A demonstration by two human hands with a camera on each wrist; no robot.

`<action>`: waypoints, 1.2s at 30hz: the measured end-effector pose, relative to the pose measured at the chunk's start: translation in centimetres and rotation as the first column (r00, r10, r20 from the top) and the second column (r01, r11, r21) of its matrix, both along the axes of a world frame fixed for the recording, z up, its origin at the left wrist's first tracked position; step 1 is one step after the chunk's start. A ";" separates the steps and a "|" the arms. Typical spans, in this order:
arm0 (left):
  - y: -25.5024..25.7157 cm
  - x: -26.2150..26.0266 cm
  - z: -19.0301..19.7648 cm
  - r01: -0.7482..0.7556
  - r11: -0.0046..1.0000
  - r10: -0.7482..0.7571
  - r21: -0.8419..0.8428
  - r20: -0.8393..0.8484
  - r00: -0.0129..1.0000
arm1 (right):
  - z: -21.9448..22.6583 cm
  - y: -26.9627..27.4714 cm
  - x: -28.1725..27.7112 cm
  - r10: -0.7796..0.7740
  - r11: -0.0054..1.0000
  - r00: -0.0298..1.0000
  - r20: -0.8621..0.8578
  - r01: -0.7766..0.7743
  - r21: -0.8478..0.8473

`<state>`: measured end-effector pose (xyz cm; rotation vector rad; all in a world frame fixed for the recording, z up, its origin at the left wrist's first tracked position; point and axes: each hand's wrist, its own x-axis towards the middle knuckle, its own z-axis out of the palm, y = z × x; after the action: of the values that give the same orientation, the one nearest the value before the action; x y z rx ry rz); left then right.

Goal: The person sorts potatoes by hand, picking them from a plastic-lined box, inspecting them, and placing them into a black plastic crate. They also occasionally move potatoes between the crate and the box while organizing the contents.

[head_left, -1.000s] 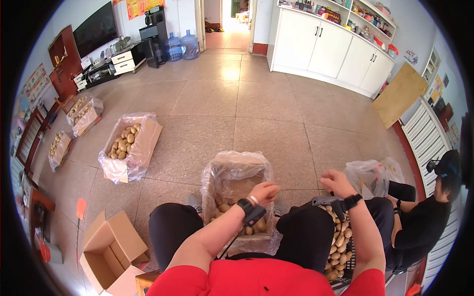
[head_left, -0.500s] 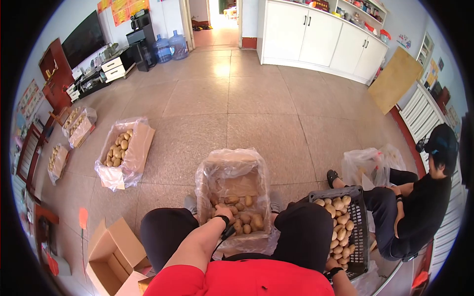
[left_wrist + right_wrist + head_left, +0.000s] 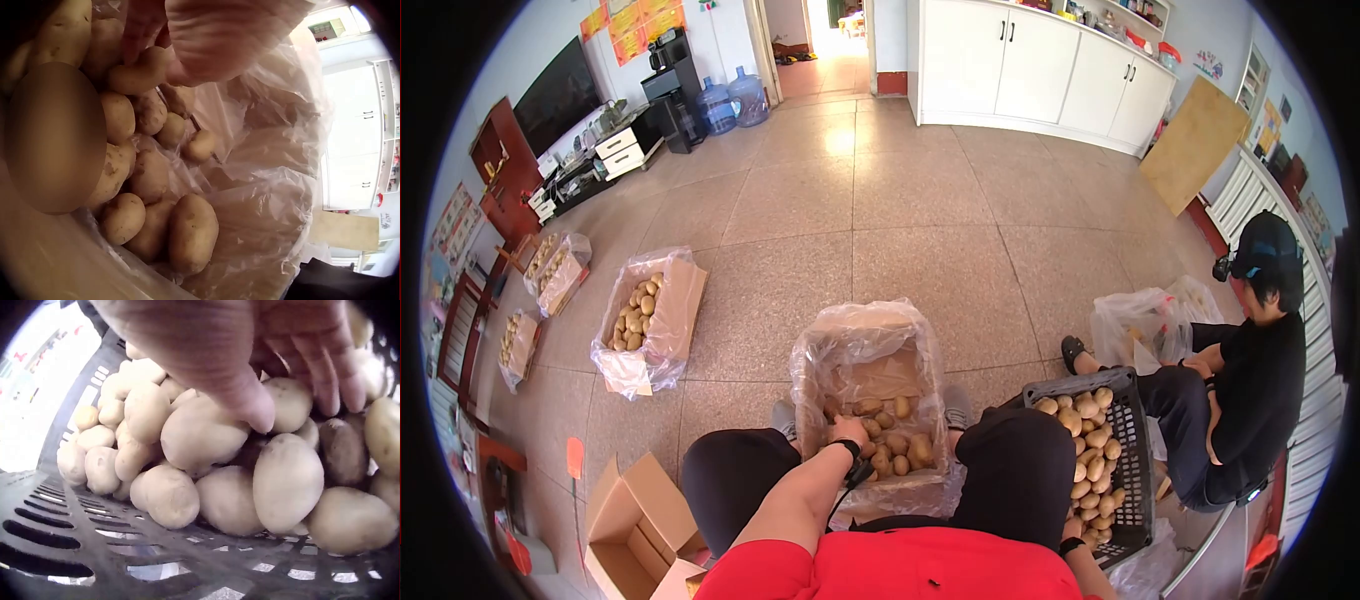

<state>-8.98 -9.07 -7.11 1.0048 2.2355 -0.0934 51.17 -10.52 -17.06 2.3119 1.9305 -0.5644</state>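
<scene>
My left hand (image 3: 849,430) reaches down into the plastic-lined cardboard box (image 3: 868,322) between my knees. In the left wrist view its fingers and thumb pinch a potato (image 3: 139,74) low over other potatoes (image 3: 194,234) in the box. My right hand (image 3: 1079,532) is inside the black crate (image 3: 1142,480) by my right leg. The right wrist view shows that hand's fingers (image 3: 325,378) extended down among the potatoes (image 3: 289,481), spread apart from the thumb, which lies against a potato (image 3: 286,403).
Another lined box of potatoes (image 3: 678,300) stands on the floor to the left, with several more farther off. An open cardboard box (image 3: 635,525) lies near my left side. A person in black (image 3: 1255,390) sits at the right by plastic bags (image 3: 1135,325).
The left hand went from above the box down among its potatoes. My right hand moved from over my right knee back into the crate. The head view has shifted slightly.
</scene>
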 end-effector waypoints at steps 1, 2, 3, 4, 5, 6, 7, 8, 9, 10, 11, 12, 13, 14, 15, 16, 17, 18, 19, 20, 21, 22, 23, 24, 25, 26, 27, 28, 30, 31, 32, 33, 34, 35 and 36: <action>0.1 0.2 0.6 0.000 1.000 0.000 -0.001 0.000 1.000 | -0.1 -0.1 0.0 0.000 1.000 1.000 0.000 0.000 -0.001; 0.2 0.4 1.0 0.008 1.000 -0.008 0.003 0.007 1.000 | -0.1 -0.1 0.1 -0.197 0.980 0.967 -0.160 0.199 0.000; 0.2 0.5 1.2 0.015 1.000 -0.015 0.008 0.014 1.000 | 1.2 0.1 -0.9 -0.376 0.922 0.872 -0.314 0.387 -0.030; 0.2 0.3 0.3 0.012 1.000 -0.013 0.008 0.013 1.000 | 3.6 0.3 -2.1 -0.374 0.923 0.872 -0.314 0.385 -0.031; 0.2 0.1 -1.2 -0.024 0.997 0.023 0.075 0.002 1.000 | 9.2 0.7 -5.1 -0.422 0.905 0.871 -0.253 0.388 -0.173; 0.3 0.0 -1.3 -0.058 0.988 0.059 0.142 -0.008 0.998 | 12.3 0.9 -6.8 -0.460 0.866 0.868 -0.185 0.393 -0.311; 0.3 0.0 -1.4 -0.058 0.988 0.060 0.142 -0.008 0.998 | 11.3 0.6 -6.2 -0.460 0.866 0.868 -0.185 0.392 -0.310; 0.3 0.0 -1.5 -0.050 0.985 0.054 0.166 -0.020 0.998 | 9.4 0.3 -4.8 -0.375 0.917 0.907 -0.190 0.333 -0.221; 0.4 0.1 -1.1 -0.041 0.981 0.048 0.188 -0.033 0.998 | 8.7 0.6 -4.5 -0.290 0.954 0.939 -0.187 0.269 -0.132; 0.4 0.0 -1.3 -0.029 0.983 0.036 0.179 -0.036 0.999 | 7.1 0.9 -3.5 -0.280 0.955 0.946 -0.161 0.257 -0.150; 0.5 0.1 -1.5 -0.050 0.975 0.058 0.216 -0.031 0.998 | 5.4 1.1 -2.3 -0.283 0.950 0.950 -0.134 0.259 -0.175; 0.6 0.5 -1.5 -0.056 0.968 0.064 0.246 -0.025 0.998 | -0.6 0.9 1.0 -0.060 0.982 0.998 -0.014 0.057 -0.180; 0.5 0.7 -0.9 0.030 0.972 -0.021 0.234 -0.043 0.999 | 6.6 0.9 -2.7 0.265 0.907 0.947 0.180 -0.181 -0.380; 0.6 0.7 -1.7 0.093 0.964 -0.080 0.248 -0.063 0.995 | 6.3 1.0 -3.4 0.651 0.745 0.658 0.378 -0.459 -0.483; 0.8 0.5 -3.0 0.164 0.953 -0.148 0.256 -0.078 0.986 | 4.5 0.6 -2.0 0.655 0.755 0.648 0.388 -0.555 -0.350; 1.4 -0.4 -5.1 0.288 0.931 -0.270 0.225 -0.108 0.957 | 1.0 0.2 -1.1 0.521 0.849 0.746 0.414 -0.502 -0.164; 1.8 -1.1 -6.9 0.411 0.892 -0.393 0.188 -0.126 0.911 | 5.5 0.6 -3.2 0.623 0.779 0.707 0.334 -0.523 -0.346; 1.9 -0.4 -5.1 0.430 0.886 -0.409 0.175 -0.143 0.901 | 7.1 0.4 -4.2 0.616 0.781 0.718 0.324 -0.505 -0.367; 2.1 0.5 -2.4 0.445 0.879 -0.420 0.171 -0.163 0.893 | 6.1 -0.2 -3.7 0.400 0.913 0.892 0.210 -0.369 -0.174; 2.1 0.7 -1.8 0.412 0.885 -0.386 0.216 -0.150 0.910 | 5.4 0.0 -3.7 0.210 0.965 0.967 0.144 -0.181 -0.188; 2.1 0.6 -1.8 0.367 0.892 -0.342 0.263 -0.136 0.930 | 6.9 0.2 -4.7 -0.030 0.970 0.997 0.077 0.047 -0.237; 2.1 0.0 -2.7 0.352 0.884 -0.338 0.307 -0.102 0.936 | 9.0 0.2 -5.6 -0.152 0.955 0.987 0.061 0.162 -0.248; 2.2 -0.5 -3.4 0.327 0.876 -0.324 0.356 -0.070 0.944 | 11.0 0.2 -6.4 -0.264 0.930 0.963 0.044 0.267 -0.251; 2.2 -0.5 -3.3 0.313 0.889 -0.309 0.333 -0.066 0.949 | 12.1 0.0 -7.0 -0.319 0.928 0.947 0.038 0.320 -0.192; 2.2 -0.4 -3.1 0.331 0.887 -0.327 0.324 -0.067 0.943 | 12.8 -0.1 -7.4 -0.368 0.921 0.930 0.027 0.368 -0.127; 2.2 -0.4 -2.9 0.316 0.899 -0.314 0.302 -0.058 0.948 | 13.2 -0.1 -7.5 -0.363 0.921 0.931 0.028 0.363 -0.140; 2.3 -0.2 -2.2 0.300 0.912 -0.298 0.281 -0.051 0.953 | 13.4 -0.2 -7.7 -0.374 0.916 0.927 0.024 0.373 -0.146; 2.2 0.1 -1.5 0.291 0.919 -0.290 0.266 -0.043 0.956 | 13.6 -0.2 -7.7 -0.367 0.922 0.930 0.006 0.365 -0.125; 2.5 0.6 -0.2 0.313 0.920 -0.307 0.237 -0.063 0.950 | 13.5 -0.2 -7.6 -0.342 0.937 0.939 -0.022 0.340 -0.080; 2.7 0.8 0.5 0.324 0.922 -0.314 0.211 -0.079 0.946 | 13.5 -0.2 -7.4 -0.347 0.935 0.938 -0.025 0.344 -0.082; 2.9 1.0 1.2 0.327 0.922 -0.317 0.208 -0.081 0.945 | 13.5 -0.1 -7.4 -0.331 0.942 0.943 -0.036 0.328 -0.077; 3.2 1.0 1.8 0.331 0.908 -0.327 0.256 -0.059 0.943 | 13.7 0.0 -7.4 -0.315 0.948 0.948 -0.047 0.311 -0.071; 3.5 0.9 2.5 0.332 0.893 -0.337 0.303 -0.037 0.941 | 14.0 0.2 -7.4 -0.304 0.952 0.951 -0.047 0.301 -0.062; 3.9 0.8 3.1 0.334 0.893 -0.339 0.300 -0.038 0.940 | 14.2 0.3 -7.3 -0.306 0.951 0.951 -0.048 0.302 -0.064; 4.3 0.7 3.9 0.329 0.886 -0.341 0.327 -0.022 0.940 | 14.4 0.5 -7.2 -0.315 0.948 0.947 -0.055 0.312 -0.067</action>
<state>-8.24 -4.72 -3.25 1.5575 2.0615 0.1498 43.94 -9.99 -2.66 2.6110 1.5516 -0.7190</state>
